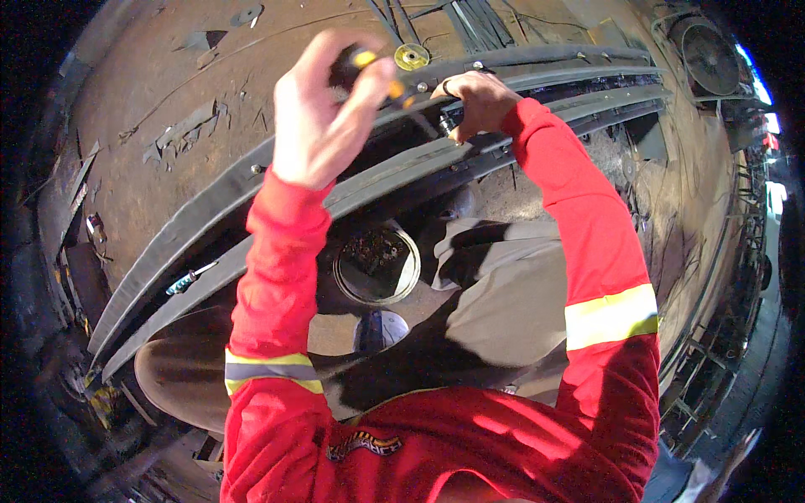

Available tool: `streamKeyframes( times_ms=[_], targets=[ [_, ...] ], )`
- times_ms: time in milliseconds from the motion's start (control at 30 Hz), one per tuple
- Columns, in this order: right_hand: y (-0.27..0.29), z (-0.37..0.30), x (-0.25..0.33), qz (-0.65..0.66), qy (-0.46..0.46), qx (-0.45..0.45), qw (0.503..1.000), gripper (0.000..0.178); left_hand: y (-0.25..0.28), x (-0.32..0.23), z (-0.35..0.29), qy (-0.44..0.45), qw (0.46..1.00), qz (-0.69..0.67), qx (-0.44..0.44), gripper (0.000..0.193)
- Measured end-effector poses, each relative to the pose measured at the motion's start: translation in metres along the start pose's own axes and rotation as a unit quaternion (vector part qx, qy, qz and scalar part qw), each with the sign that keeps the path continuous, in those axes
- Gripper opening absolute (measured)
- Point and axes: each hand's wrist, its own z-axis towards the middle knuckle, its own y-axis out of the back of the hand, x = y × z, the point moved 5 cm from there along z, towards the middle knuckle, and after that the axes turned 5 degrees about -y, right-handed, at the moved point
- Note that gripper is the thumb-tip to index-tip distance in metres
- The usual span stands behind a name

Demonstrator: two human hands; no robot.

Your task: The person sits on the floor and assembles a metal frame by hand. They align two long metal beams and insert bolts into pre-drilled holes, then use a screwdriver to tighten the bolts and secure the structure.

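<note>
My left hand, smeared a little by motion, is closed around the black-and-yellow handle of a screwdriver. A blurred shaft slants from it toward my right hand. That hand reaches over the long curved dark-grey bars, its fingers closed on a small black cylindrical part between them. How the part sits on the bar is hidden by my fingers. Small bolt heads show along the bars. A second screwdriver with a teal handle lies across the bars at the left.
A round tin with dark small contents stands below the bars, near my legs. Just beyond the bars lies a yellow roll. A round fan-like grille is at the far right. Scraps litter the brown floor.
</note>
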Motion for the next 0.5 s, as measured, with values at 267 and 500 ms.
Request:
streamKeyframes(
  times_ms=[267, 500],
  targets=[
    [0.003, 0.002, 0.005, -0.018, -0.056, -0.006, 0.998, 0.061, -0.038, 0.048, -0.057, 0.063, 0.970, 0.143, 0.188, 0.017],
    [0.007, -0.002, 0.007, -0.034, -0.068, 0.008, 0.997, 0.066, -0.118, 0.094, -0.075, 0.595, 0.751, -0.171, 0.231, 0.033]
  ],
)
